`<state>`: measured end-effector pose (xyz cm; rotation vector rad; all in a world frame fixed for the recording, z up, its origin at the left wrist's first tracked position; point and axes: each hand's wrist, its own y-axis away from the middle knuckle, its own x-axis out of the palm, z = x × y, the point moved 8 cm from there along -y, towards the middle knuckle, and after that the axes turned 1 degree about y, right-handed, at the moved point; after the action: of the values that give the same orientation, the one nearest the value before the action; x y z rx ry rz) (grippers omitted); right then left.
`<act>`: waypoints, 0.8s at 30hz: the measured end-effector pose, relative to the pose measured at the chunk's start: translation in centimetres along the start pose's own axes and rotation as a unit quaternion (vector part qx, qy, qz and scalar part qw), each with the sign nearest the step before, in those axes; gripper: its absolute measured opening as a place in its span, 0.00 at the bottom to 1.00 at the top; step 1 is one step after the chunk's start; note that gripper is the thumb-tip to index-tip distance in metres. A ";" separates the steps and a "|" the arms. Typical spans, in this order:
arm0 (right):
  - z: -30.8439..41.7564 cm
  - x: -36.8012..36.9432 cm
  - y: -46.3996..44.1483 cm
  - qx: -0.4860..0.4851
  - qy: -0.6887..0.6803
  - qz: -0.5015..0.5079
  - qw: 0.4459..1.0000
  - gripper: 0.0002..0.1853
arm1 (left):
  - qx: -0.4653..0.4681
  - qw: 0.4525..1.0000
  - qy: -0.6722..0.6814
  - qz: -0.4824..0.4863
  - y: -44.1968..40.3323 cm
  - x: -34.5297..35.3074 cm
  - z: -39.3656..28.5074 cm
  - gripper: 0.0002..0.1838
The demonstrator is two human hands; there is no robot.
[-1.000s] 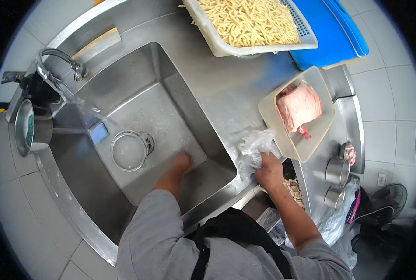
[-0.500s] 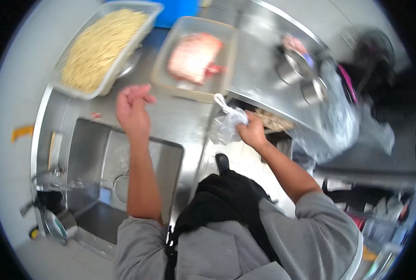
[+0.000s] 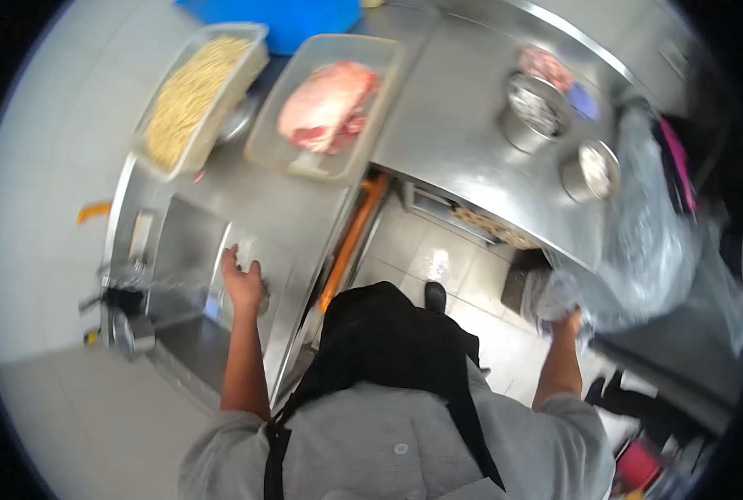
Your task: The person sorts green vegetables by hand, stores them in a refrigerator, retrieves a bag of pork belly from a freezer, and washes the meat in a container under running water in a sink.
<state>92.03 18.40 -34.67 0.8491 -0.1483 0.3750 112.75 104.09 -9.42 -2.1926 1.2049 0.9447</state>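
Note:
My left hand (image 3: 243, 282) is held over the edge of the steel sink (image 3: 190, 242), fingers apart and nothing in them. Far to the right, beside the steel table, my right hand (image 3: 568, 322) is closed on a crumpled clear plastic bag (image 3: 550, 293). Ahead of my left hand, a translucent tub (image 3: 261, 152) holds a large piece of raw meat (image 3: 328, 104). To the left of that tub stands a white basket (image 3: 202, 150) filled with thick pale noodles (image 3: 190, 104).
Two steel pots (image 3: 523, 132) (image 3: 578, 182) and some pinkish meat (image 3: 546, 67) stand on the right steel table (image 3: 455, 108). Large plastic sheeting (image 3: 650, 242) hangs at its right end. An orange bar (image 3: 350, 242) lies beside the counter. A blue container (image 3: 284, 21) is at the back.
The view has swung right, away from the sink. My left hand has come up out of the sink and is open. My right hand has carried the plastic bag off the counter to the right.

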 end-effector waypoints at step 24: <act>-20.7 28.0 14.2 -0.181 0.808 0.401 0.393 0.31 | -0.219 0.804 0.549 -0.060 -19.8 -8.5 22.2 0.22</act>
<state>112.10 49.88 -30.54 -0.4413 1.2469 1.8784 118.83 133.64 -16.27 -3.3047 1.2993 -0.2882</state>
